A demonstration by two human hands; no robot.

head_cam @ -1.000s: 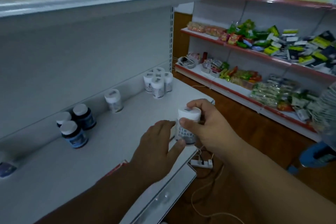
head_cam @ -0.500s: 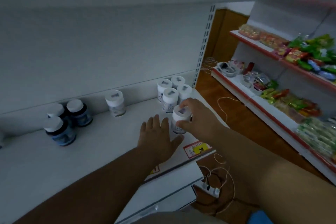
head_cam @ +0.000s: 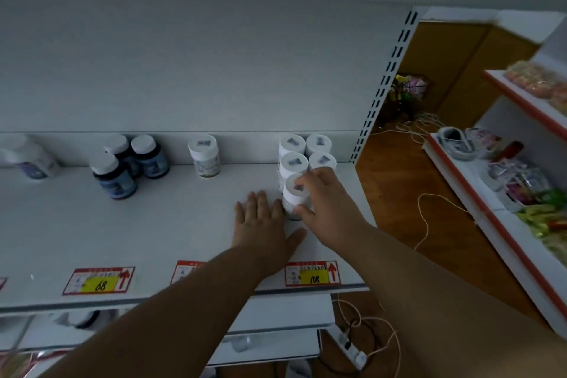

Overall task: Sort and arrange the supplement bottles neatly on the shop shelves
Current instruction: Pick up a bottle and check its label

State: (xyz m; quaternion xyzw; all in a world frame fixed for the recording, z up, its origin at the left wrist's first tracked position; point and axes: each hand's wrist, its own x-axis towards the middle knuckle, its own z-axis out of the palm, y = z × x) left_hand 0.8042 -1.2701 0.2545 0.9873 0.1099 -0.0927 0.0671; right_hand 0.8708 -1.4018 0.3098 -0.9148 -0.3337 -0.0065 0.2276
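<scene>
My right hand (head_cam: 325, 202) grips a white supplement bottle (head_cam: 293, 198) standing on the white shelf (head_cam: 153, 233), just in front of a block of several matching white bottles (head_cam: 306, 153) at the shelf's right end. My left hand (head_cam: 264, 224) lies flat on the shelf with straight fingers, its fingertips beside the held bottle's left side. A lone white bottle (head_cam: 205, 156) stands at the back centre. Three dark blue bottles (head_cam: 129, 163) with white caps cluster to the left. Another pale bottle (head_cam: 30, 156) sits at the far left, blurred.
Red and yellow price tags (head_cam: 99, 281) line the shelf's front edge. A slotted upright (head_cam: 383, 86) ends the shelf on the right. Across a wooden-floored aisle stands another rack of snacks (head_cam: 521, 181). A power strip and cables (head_cam: 352, 347) lie on the floor below.
My right hand has carried the white bottle from the shelf's front edge back to the block of white bottles. My left hand slid forward alongside, flat on the shelf. The view moved closer.
</scene>
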